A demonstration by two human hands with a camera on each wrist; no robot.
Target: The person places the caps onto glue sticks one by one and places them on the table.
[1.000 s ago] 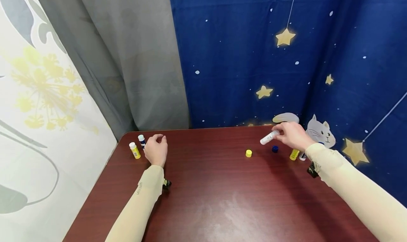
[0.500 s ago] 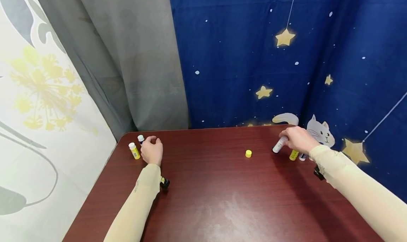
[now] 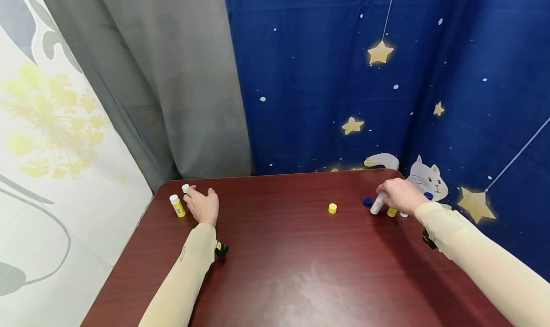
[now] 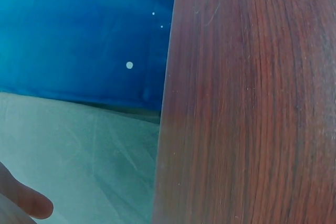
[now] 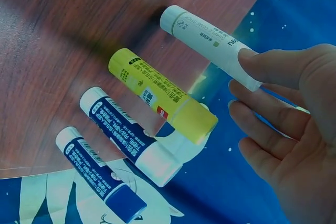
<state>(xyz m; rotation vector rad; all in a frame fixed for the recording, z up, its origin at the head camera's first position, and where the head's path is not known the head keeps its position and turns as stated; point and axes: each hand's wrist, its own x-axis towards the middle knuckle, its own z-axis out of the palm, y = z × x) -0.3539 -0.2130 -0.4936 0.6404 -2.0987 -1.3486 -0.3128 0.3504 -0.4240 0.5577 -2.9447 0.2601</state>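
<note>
Trouble seems likeliest at the far right, where the right hand's grip (image 3: 400,196) pinches the white glue stick (image 5: 212,40) by its upper end, just beside the yellow glue stick (image 5: 152,90). Releasing it tilted could topple it; a sideways nudge might knock its neighbour over. Whether its base touches the table (image 3: 275,260) is unclear. At far left, the left hand's grip (image 3: 204,206) is spread; a careless sweep could upset the partly hidden white-capped stick (image 3: 185,188).
</note>
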